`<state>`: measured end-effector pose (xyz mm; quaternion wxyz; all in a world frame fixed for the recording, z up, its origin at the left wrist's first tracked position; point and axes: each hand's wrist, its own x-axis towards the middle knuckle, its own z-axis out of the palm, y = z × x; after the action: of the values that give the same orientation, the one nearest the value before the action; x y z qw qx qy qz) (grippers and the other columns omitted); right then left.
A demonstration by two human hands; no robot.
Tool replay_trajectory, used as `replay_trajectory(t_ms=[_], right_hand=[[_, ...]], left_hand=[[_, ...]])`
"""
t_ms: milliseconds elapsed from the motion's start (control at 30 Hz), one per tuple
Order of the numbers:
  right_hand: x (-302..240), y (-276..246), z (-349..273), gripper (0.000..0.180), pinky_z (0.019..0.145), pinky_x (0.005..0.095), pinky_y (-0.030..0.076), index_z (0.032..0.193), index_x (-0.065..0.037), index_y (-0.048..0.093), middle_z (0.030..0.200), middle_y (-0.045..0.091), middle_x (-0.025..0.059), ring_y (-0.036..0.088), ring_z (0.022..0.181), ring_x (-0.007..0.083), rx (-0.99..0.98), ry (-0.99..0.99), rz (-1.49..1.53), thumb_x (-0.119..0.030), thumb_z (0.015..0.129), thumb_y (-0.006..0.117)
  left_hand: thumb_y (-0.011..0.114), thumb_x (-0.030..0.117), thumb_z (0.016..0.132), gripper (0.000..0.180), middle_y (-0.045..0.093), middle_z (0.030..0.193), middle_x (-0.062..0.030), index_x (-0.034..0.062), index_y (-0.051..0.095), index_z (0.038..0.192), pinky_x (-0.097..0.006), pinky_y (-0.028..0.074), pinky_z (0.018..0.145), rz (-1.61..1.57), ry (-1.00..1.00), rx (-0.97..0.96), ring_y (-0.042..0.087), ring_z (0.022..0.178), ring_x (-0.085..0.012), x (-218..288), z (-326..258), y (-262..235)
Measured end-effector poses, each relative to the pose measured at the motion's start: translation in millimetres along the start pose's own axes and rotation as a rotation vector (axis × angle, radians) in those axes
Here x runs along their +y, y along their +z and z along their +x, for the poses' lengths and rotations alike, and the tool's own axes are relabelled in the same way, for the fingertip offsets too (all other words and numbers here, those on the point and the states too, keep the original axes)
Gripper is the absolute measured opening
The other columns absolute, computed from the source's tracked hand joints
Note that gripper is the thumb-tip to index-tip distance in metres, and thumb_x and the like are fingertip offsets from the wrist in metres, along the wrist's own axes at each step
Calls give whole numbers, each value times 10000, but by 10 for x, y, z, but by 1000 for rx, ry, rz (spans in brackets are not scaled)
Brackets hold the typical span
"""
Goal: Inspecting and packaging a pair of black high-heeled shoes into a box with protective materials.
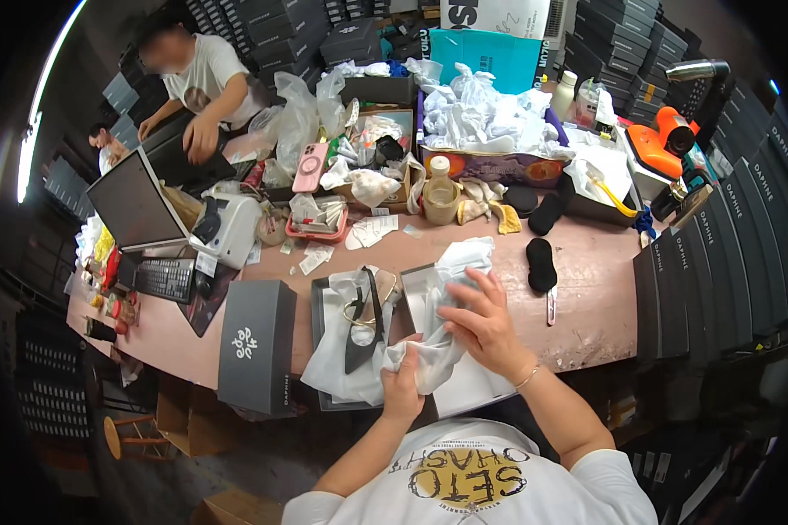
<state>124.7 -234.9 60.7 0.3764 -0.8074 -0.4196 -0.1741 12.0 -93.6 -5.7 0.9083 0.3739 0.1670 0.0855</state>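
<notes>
The step in hand looks like handling wrapping paper for shoes, though whether it is being folded on or peeled off cannot be told. The left hand [401, 385] grips the near end of the white paper [436, 359], thumb on top; the right hand [486, 322] lies against its right side with fingers spread and a little bent, and I cannot tell whether it pinches the paper or only steadies it. The paper is over a pale-lined tray [422, 302] by the near edge of the counter [595, 306]. Just left of that sits a dark box [318, 302] with a black sandal [361, 354] on a loose white liner [326, 350]; further left, a grey box [258, 350] reaches the near edge. The next move seems to call for the left hand keeping its hold while the right manages the loose side, without dragging the liner or the sandal's straps. Whatever the paper may enclose is hidden, the right hand's fingertips are hard to separate from the folds, and the hands and paper cover much of the tray, so its depth is unclear.
</notes>
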Motion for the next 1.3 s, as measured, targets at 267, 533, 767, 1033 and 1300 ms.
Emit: replay_trajectory(t_ms=[267, 533, 767, 1033, 1300], right_hand=[[-949, 253, -669, 232, 794, 332, 514, 1115, -50, 601, 1054, 625, 94, 632, 884, 228, -633, 335, 838, -116, 893, 614], [221, -444, 203, 489, 798, 295, 536, 1327, -49, 489, 1204, 605, 103, 636, 952, 190, -448, 339, 689, -89, 865, 646], [108, -281, -195, 453, 993, 371, 420, 1149, -17, 611, 1263, 553, 164, 545, 1169, 303, -369, 275, 697, -121, 731, 753], [766, -618, -406, 440, 677, 308, 600, 1004, 3, 611, 925, 671, 85, 670, 820, 151, 655, 934, 1086, -428, 940, 559], [1049, -774, -459, 410, 702, 331, 608, 1075, 5, 561, 1006, 617, 89, 625, 926, 159, 934, 742, 860, -381, 938, 568]], left_hand=[[384, 364, 982, 493, 544, 1315, -139, 56, 451, 1362, -410, 448, 1013, -490, -104, 116, 547, 1190, -285, 259, 359, -473], [319, 341, 1014, 534, 436, 1418, -176, -28, 376, 1395, -429, 351, 1091, 90, -125, -255, 465, 1279, -318, 737, 269, -797], [288, 462, 1017, 593, 555, 1274, -184, -13, 455, 1332, -411, 422, 1015, 111, -140, 151, 565, 1149, -295, 803, 196, -545], [383, 456, 1004, 530, 579, 1233, -135, 16, 516, 1268, -411, 447, 976, -49, 158, 463, 559, 1134, -267, 982, 317, -200], [575, 345, 888, 346, 649, 1057, -143, 16, 667, 942, -514, 359, 1023, 1709, 685, -919, 582, 1079, -287, 381, 179, 367]])
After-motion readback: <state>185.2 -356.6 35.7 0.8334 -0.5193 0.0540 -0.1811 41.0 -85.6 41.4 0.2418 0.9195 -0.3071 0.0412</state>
